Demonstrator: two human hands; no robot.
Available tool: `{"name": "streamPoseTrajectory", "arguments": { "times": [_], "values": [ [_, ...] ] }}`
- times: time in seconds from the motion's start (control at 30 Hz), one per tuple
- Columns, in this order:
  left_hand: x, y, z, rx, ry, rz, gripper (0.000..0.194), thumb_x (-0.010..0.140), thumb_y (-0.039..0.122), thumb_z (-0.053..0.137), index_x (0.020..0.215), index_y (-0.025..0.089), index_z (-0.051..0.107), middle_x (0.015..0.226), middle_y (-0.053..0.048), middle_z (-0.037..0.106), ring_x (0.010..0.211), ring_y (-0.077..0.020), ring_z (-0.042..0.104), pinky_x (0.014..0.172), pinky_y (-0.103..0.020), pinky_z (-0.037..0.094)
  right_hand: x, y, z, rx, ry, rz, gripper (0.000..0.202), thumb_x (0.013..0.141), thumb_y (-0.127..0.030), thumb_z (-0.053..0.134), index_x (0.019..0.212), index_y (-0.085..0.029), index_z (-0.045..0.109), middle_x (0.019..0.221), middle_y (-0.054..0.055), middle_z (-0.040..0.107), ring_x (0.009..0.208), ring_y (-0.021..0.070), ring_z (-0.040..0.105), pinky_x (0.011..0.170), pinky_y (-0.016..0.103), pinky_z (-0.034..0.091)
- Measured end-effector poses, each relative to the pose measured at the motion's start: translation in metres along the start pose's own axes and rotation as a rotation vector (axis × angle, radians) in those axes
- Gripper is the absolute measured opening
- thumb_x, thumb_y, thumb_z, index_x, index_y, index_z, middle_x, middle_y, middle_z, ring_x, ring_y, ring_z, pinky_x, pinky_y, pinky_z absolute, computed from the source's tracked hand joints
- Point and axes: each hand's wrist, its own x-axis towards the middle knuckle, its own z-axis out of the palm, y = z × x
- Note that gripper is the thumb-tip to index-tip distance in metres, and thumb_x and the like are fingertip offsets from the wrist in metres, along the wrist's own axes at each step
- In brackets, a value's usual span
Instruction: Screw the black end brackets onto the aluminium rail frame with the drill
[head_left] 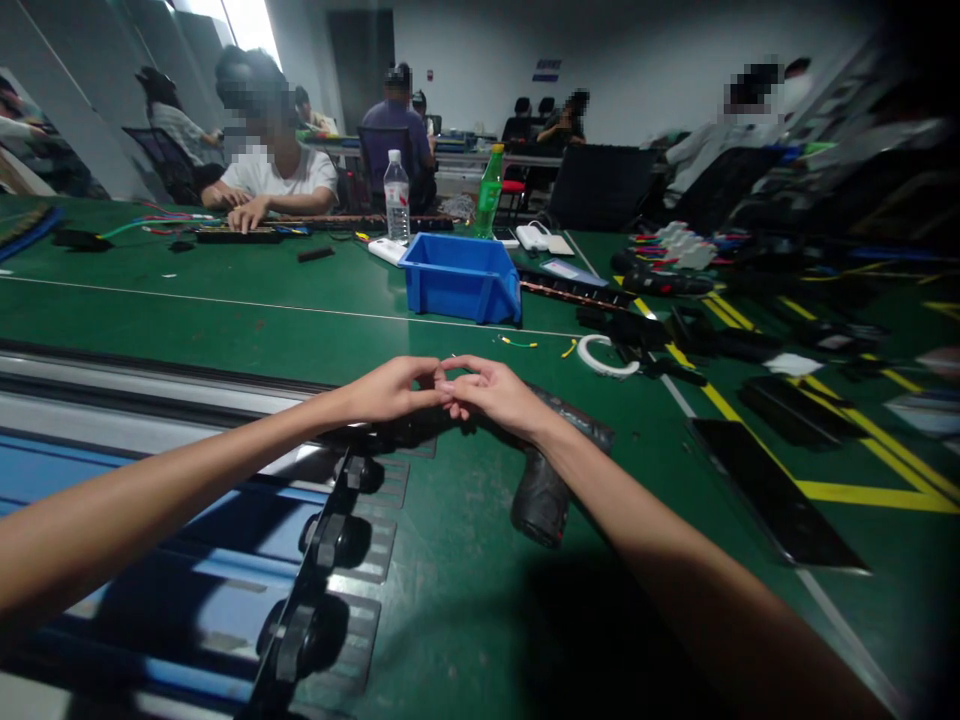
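My left hand [394, 388] and my right hand [499, 397] meet at the fingertips above the green table, near the middle of the view. The fingers of both are pinched together; anything between them is too small or too hidden to make out. A black pistol-shaped power tool [541, 497] lies on the table under my right wrist, partly covered by it. Under my left forearm is a large blue and silver metal assembly [225, 520], with several black round fittings [341, 540] along its right edge.
Beyond my hands stands a blue plastic bin [457, 280]. Behind it are a clear bottle [396, 195] and a green bottle [489, 195]. A white ring [606, 368], short wires [517, 343] and a black flat panel [776, 490] lie rightward. Across the table a person [274, 185] handles a black strip.
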Motion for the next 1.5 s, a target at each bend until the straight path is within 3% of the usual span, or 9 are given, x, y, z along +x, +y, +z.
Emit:
{"name": "streamPoseTrajectory", "arguments": {
  "times": [0.23,0.4,0.63,0.83,1.0,1.13,1.27,1.4,1.5],
  "values": [
    [0.001,-0.001,-0.003,-0.145,0.004,-0.032,0.023,0.095,0.036,0.062,0.098,0.013,0.063,0.099,-0.009,0.073,0.094,-0.0184,0.067,0.089,-0.034,0.050,0.001,0.001,-0.003,0.037,-0.016,0.002,0.042,0.081,-0.036,0.080,0.117,-0.022,0.063,0.086,0.002,0.078,0.068,0.0143,0.069,0.061,0.027,0.055],
    [0.003,-0.008,-0.007,-0.246,-0.025,-0.090,0.025,0.093,0.038,0.064,0.097,0.014,0.065,0.096,-0.008,0.073,0.090,-0.0177,0.067,0.085,-0.032,0.050,-0.001,-0.001,-0.001,0.032,-0.006,0.018,0.039,0.083,-0.038,0.077,0.116,-0.021,0.062,0.083,0.003,0.076,0.070,0.0152,0.070,0.063,0.028,0.055],
    [0.007,-0.014,-0.027,-0.269,0.110,-0.160,0.025,0.089,0.038,0.068,0.092,0.013,0.066,0.084,-0.004,0.069,0.079,-0.0145,0.062,0.078,-0.029,0.047,0.000,-0.008,0.004,-0.076,0.122,0.009,0.038,0.085,-0.046,0.071,0.111,-0.020,0.064,0.080,0.003,0.072,0.066,0.0162,0.068,0.059,0.029,0.053],
    [0.007,-0.021,-0.040,-0.245,0.175,-0.203,0.025,0.090,0.038,0.066,0.089,0.014,0.063,0.077,-0.002,0.065,0.071,-0.0125,0.058,0.073,-0.028,0.046,-0.028,-0.068,-0.015,-0.397,0.293,-0.004,0.022,0.084,-0.041,0.074,0.086,-0.020,0.071,0.075,0.003,0.071,0.063,0.0161,0.062,0.058,0.029,0.046],
    [0.005,-0.040,-0.047,-0.216,0.180,-0.260,0.026,0.086,0.039,0.070,0.091,0.014,0.063,0.076,-0.002,0.062,0.060,-0.0099,0.052,0.054,-0.023,0.037,-0.059,-0.104,-0.035,-1.081,0.388,0.251,0.036,0.090,-0.053,0.061,0.077,-0.021,0.070,0.072,0.004,0.072,0.062,0.0179,0.060,0.055,0.030,0.040],
    [0.003,-0.048,-0.052,-0.206,0.221,-0.292,0.026,0.086,0.039,0.068,0.091,0.014,0.063,0.081,-0.004,0.064,0.058,-0.0088,0.050,0.051,-0.022,0.034,-0.071,-0.097,-0.040,-1.207,0.449,0.451,0.042,0.089,-0.056,0.059,0.065,-0.022,0.066,0.066,0.008,0.071,0.058,0.0211,0.063,0.054,0.032,0.040],
    [0.000,-0.052,-0.053,-0.202,0.252,-0.307,0.025,0.084,0.038,0.069,0.088,0.014,0.063,0.081,-0.005,0.065,0.058,-0.0097,0.052,0.052,-0.023,0.036,-0.088,-0.078,-0.033,-1.172,0.417,0.637,0.050,0.082,-0.061,0.067,0.050,-0.023,0.059,0.051,0.010,0.066,0.049,0.0242,0.063,0.050,0.034,0.041],
    [-0.002,-0.053,-0.053,-0.194,0.282,-0.306,0.022,0.083,0.036,0.068,0.086,0.014,0.063,0.081,-0.006,0.066,0.059,-0.0103,0.052,0.052,-0.024,0.036,-0.107,-0.052,-0.018,-1.002,0.368,0.732,0.054,0.080,-0.072,0.064,0.058,-0.023,0.060,0.049,0.008,0.066,0.042,0.0251,0.063,0.043,0.035,0.045],
    [-0.003,-0.054,-0.053,-0.185,0.284,-0.304,0.022,0.083,0.035,0.068,0.087,0.014,0.064,0.079,-0.005,0.065,0.059,-0.0106,0.052,0.052,-0.024,0.035,-0.117,-0.037,-0.009,-0.877,0.365,0.705,0.055,0.084,-0.077,0.055,0.072,-0.024,0.063,0.055,0.006,0.068,0.045,0.0238,0.065,0.043,0.034,0.048]
  ]
}}
